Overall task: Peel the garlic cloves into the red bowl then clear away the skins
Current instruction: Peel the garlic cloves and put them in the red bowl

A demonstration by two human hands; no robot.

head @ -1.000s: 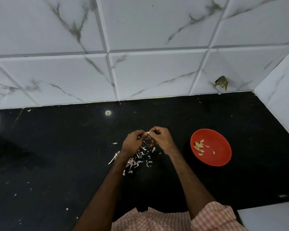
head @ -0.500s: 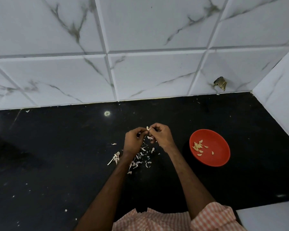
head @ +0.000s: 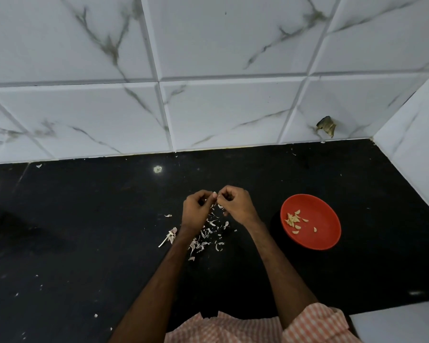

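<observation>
Garlic clove (head: 215, 194): pinched between left hand (head: 196, 209) and right hand (head: 235, 204)
Skins (head: 206, 233): scattered below hands
Red bowl (head: 310, 221): holds peeled cloves (head: 294, 220)

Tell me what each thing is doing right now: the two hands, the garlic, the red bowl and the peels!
left hand: pinches the garlic clove.
right hand: pinches the same clove.
garlic clove: held over the counter, mostly hidden.
red bowl: upright, right of the hands.
peeled cloves: loose inside the bowl.
skins: scattered under the hands, not cleared.
</observation>
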